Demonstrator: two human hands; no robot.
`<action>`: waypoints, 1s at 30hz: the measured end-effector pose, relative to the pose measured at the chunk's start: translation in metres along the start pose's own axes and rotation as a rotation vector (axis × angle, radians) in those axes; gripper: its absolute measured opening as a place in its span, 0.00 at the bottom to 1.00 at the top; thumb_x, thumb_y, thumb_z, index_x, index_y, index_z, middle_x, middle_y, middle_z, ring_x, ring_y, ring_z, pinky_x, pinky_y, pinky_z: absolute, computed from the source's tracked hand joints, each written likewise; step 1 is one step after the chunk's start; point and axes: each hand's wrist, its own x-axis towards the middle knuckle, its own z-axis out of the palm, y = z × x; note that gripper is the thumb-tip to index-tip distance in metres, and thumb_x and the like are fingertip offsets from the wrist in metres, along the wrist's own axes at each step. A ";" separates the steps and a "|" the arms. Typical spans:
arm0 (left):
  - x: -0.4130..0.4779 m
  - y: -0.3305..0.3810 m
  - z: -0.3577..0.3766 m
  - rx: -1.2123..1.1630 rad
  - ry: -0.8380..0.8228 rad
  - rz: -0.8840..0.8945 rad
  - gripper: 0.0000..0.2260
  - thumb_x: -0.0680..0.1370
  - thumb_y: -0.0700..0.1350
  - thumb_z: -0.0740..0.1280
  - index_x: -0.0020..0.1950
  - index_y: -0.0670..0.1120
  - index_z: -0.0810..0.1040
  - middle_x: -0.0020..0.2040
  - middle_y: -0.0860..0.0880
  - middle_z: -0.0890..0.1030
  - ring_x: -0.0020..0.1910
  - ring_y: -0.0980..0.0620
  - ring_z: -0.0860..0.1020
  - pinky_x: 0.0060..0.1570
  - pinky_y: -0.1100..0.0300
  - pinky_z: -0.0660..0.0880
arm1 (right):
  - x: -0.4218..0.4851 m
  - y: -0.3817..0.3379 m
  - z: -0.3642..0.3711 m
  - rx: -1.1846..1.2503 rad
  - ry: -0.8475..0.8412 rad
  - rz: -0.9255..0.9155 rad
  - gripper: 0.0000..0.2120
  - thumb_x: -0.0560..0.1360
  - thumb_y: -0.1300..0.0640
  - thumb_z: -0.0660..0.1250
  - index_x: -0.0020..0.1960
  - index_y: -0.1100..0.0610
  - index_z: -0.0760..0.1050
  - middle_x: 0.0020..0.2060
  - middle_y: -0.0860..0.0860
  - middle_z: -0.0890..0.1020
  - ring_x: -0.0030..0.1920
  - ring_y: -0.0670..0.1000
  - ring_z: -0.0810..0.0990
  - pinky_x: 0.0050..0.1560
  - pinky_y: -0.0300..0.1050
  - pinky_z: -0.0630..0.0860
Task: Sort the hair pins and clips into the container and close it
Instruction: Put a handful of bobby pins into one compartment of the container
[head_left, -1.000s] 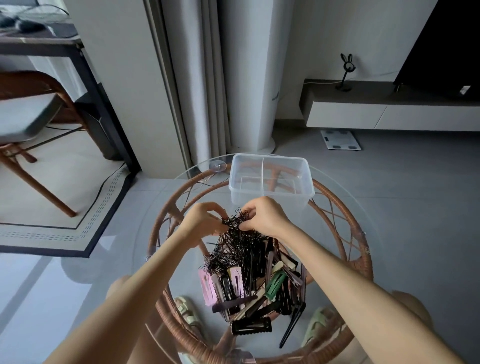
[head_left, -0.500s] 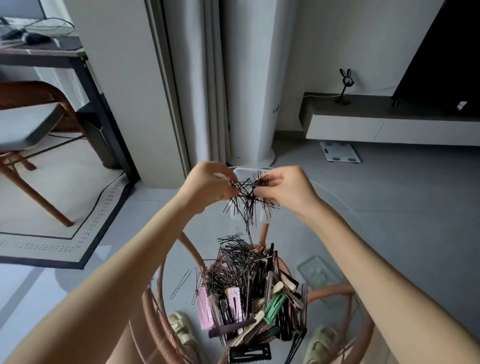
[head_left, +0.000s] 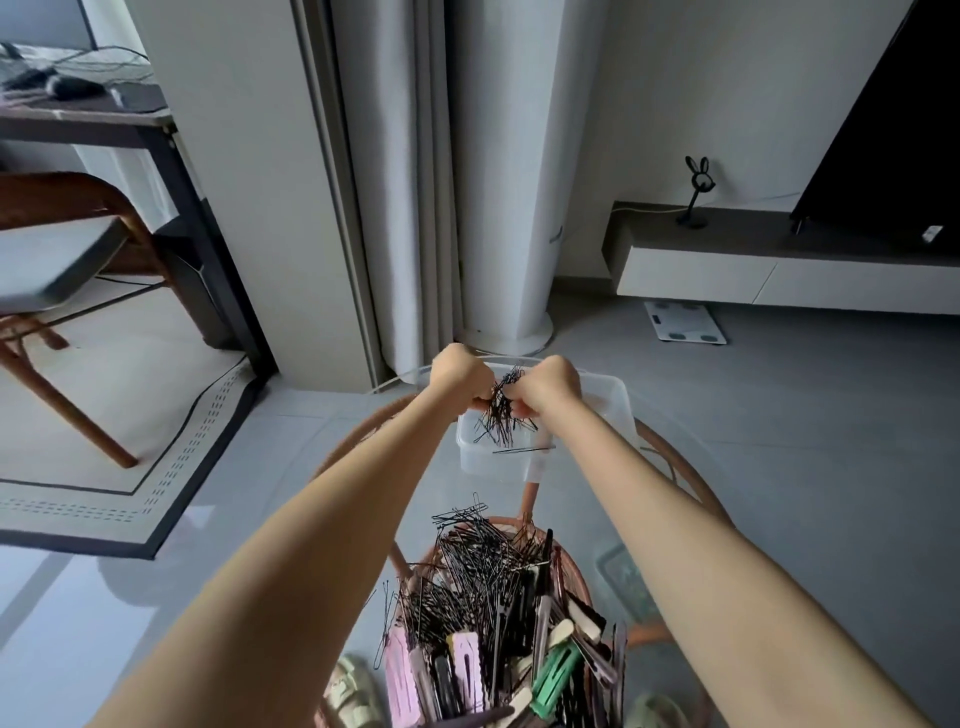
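- My left hand (head_left: 460, 376) is pinched shut on one side of a tangled bunch of black bobby pins (head_left: 501, 410), held above the clear divided container (head_left: 615, 402) at the far edge of the glass table (head_left: 291, 519).
- The bunch hangs over the container's left compartment; one loose pin (head_left: 522, 449) lies across the near rim.
- My right hand (head_left: 548, 387) is clamped on the bunch's other side.
- Risk: the pins splay outward, so if I let go unevenly some may slide off the rim onto the glass or into the wrong section.
- The main pile of pins and clips (head_left: 498, 618) waits near me, unsorted.
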 end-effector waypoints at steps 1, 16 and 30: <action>-0.001 0.002 0.001 0.041 0.016 0.025 0.15 0.70 0.31 0.62 0.25 0.43 0.67 0.23 0.45 0.76 0.24 0.51 0.79 0.28 0.62 0.77 | 0.000 -0.002 0.003 -0.050 -0.017 -0.002 0.05 0.68 0.67 0.69 0.40 0.61 0.73 0.25 0.54 0.78 0.14 0.46 0.72 0.16 0.31 0.66; -0.036 -0.017 -0.029 0.135 0.091 0.327 0.14 0.73 0.30 0.59 0.49 0.39 0.83 0.49 0.39 0.83 0.50 0.41 0.81 0.51 0.54 0.78 | -0.007 0.011 -0.040 -0.375 0.072 -0.236 0.07 0.68 0.64 0.64 0.37 0.59 0.82 0.38 0.57 0.85 0.36 0.55 0.83 0.37 0.42 0.80; -0.012 -0.042 -0.007 0.717 0.104 0.720 0.19 0.79 0.43 0.58 0.70 0.47 0.67 0.72 0.49 0.67 0.73 0.49 0.62 0.73 0.53 0.54 | 0.012 0.057 -0.031 -0.994 -0.068 -0.096 0.15 0.75 0.63 0.62 0.62 0.64 0.71 0.61 0.58 0.76 0.58 0.60 0.76 0.45 0.47 0.72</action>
